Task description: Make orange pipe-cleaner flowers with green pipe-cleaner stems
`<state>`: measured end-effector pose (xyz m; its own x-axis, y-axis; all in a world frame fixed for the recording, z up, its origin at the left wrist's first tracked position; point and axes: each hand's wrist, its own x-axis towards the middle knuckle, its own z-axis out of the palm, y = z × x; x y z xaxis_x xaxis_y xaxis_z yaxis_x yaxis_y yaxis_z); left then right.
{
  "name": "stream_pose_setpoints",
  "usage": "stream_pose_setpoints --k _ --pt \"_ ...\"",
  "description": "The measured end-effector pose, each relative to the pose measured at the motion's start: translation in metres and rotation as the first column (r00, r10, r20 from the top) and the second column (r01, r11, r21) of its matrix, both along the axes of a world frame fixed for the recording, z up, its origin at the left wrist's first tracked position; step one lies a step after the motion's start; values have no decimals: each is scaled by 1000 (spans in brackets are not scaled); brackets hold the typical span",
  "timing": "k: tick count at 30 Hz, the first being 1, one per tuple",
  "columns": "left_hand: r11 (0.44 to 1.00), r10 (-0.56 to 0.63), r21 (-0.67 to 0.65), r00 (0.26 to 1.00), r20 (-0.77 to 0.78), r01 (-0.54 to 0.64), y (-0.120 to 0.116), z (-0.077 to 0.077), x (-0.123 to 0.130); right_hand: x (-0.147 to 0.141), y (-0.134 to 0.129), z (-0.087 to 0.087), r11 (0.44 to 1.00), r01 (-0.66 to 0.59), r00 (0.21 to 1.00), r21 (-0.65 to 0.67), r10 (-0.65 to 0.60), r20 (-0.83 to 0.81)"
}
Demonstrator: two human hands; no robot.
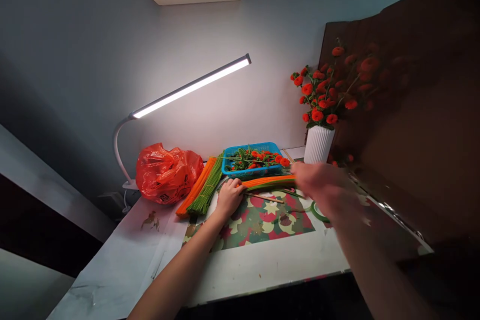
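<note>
My left hand (230, 196) is at the left end of a bundle of orange and green stems (266, 182), its fingers curled round that end. At the bundle's right end is my right hand (318, 180), smeared by motion, so its fingers cannot be made out. The bundle lies across the patterned mat (262, 235), just in front of a blue basket (252, 176) that holds red flowers with green stems (258, 160). A thin brown stick (267, 198) rests on the mat below the bundle.
At the left are a red plastic bag (167, 172) and upright-leaning orange (197, 187) and green bundles (208, 187). A lit lamp (193, 87) arches above. A white vase (318, 145) of red flowers stands at the back right; green tape (318, 212) lies near my right wrist.
</note>
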<state>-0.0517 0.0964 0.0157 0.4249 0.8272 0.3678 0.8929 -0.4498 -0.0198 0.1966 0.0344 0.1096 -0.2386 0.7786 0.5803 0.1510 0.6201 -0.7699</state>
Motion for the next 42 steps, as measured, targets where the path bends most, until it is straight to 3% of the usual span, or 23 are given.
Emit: stream_pose_setpoints --k 3,7,10,13,17,20,23,27,32,42 --pt "1000 -30 -7 999 -25 30 -2 -5 -1 -23 25 -14 1000 13 957 8 -15 288" --pt "995 -99 -18 995 8 99 -6 -9 -5 -50 68 -55 985 129 692 112 -170 701" --pt "989 -150 6 989 12 150 -8 -13 -11 -55 89 -79 975 128 498 183 -222 838" --pt "982 -187 24 982 -16 188 -9 -15 -16 -54 96 -87 972 93 423 216 -235 875" --pt "981 -191 23 981 -37 192 -9 -16 -17 -53 97 -85 954 54 417 295 -290 861" --pt "979 -203 36 979 -14 203 -10 -17 -14 -53 98 -83 958 84 439 273 -281 853" --pt "952 -307 17 952 -6 307 -11 -17 -9 -52 99 -83 965 104 452 239 -260 853" --pt "910 -407 -94 913 -24 403 -14 -14 -3 -50 102 -85 967 40 480 253 -241 844" --pt "944 -320 -86 947 -26 317 -18 -12 3 -51 105 -88 968 58 470 245 -243 849" --pt "967 -247 -66 968 -32 245 -24 -7 9 -49 108 -86 978 104 553 181 -208 807"
